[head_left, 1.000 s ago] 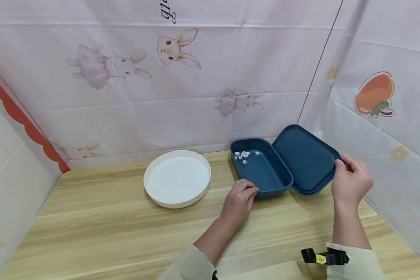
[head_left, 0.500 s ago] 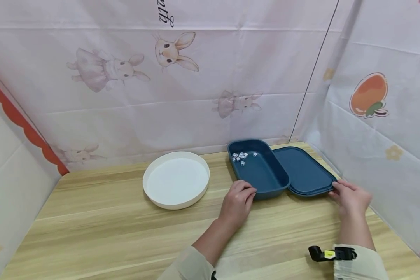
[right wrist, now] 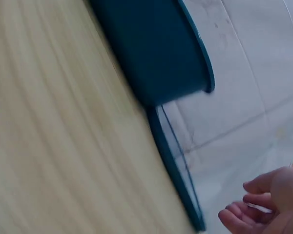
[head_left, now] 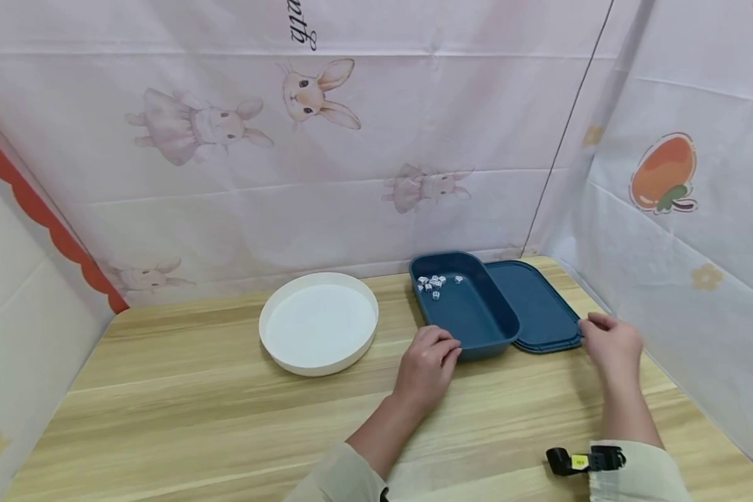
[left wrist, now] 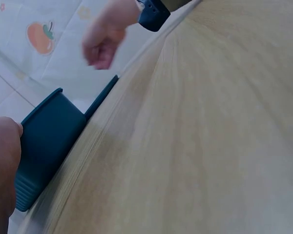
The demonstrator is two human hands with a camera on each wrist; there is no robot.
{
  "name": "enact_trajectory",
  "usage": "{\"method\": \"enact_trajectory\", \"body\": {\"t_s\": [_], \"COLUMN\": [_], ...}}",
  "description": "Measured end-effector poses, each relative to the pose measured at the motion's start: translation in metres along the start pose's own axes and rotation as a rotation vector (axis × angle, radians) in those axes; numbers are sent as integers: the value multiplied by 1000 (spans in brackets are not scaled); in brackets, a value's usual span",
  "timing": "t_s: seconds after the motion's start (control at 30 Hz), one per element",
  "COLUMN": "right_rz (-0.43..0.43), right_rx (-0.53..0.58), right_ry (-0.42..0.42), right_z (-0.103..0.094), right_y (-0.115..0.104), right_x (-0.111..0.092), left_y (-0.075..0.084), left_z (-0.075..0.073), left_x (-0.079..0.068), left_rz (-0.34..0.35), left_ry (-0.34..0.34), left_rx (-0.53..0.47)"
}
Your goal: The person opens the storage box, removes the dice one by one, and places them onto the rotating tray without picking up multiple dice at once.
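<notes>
A left hand [head_left: 427,364] grips a dark-blue rectangular plastic box [head_left: 475,317], nearer than the empty, loose-fingered right hand [head_left: 613,348] to small white cubes [head_left: 436,283] at its upper-left end.

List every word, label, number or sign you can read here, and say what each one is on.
"th": black lettering on the printed backdrop, running sideways; the rest is cut off or unclear.
Yellow label on the black device at the right sleeve: too small to read.
Dark marks on the small white cubes in the blue box: too small to read.
No other text shows.
</notes>
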State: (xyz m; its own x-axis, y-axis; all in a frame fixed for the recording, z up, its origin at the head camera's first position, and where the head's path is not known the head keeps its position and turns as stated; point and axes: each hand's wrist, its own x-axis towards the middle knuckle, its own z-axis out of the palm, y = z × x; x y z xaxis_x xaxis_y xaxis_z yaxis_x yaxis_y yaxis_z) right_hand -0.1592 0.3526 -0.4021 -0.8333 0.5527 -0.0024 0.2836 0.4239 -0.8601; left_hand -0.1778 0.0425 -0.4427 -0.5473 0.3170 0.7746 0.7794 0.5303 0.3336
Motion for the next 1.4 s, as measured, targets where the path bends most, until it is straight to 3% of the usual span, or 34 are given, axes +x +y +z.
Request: {"method": "enact_trajectory", "body": {"t_s": [0.07, 0.17, 0.23, 0.33, 0.47, 0.6, 0.7, 0.8, 0.97, 1.13, 1.27, 1.4], "right_rz": [-176, -441, -571, -660, -634, -595, -583, -569, -595, -613, -600, -601], "right_rx": [-146, -232, -252, -309, -411, -438, -439, -442, -449, -459, -466, -461], "right_ry": [29, 12, -59, -219, -394, -463, -489, -497, -512, -517, -525, -566], "right_z": [9, 29, 44, 64, 82, 91, 91, 89, 88, 87, 87, 90], "right_y": [-15, -36, -47, -58, -65, -68, -68, -70, -75, -79, -78, -78], "right_x": [-8, -23, -32, -44, -53, -56, -56, -56, -54, -53, -53, -52], "left_y": [0, 1, 0, 1, 1, 2, -2, -17, -59, -98, -117, -126], "left_z": [0, 0, 0, -1, -5, -23, -49, -83, -151, -208, -226, -227], "left_x": [0, 0, 0, 1, 2, 6, 15, 21, 4, -27, -42, -48], "left_rz": [5, 16, 20, 22, -18, -149, -243, -281, -316, -436, -469, -444], "left_ry": [-1, 1, 1, -5, -60, -241, -421, -535, -578, -624, -692, -715], "left_rx": [1, 0, -2, -3, -3, 24, 63, 91, 146, 168, 195, 212]}}
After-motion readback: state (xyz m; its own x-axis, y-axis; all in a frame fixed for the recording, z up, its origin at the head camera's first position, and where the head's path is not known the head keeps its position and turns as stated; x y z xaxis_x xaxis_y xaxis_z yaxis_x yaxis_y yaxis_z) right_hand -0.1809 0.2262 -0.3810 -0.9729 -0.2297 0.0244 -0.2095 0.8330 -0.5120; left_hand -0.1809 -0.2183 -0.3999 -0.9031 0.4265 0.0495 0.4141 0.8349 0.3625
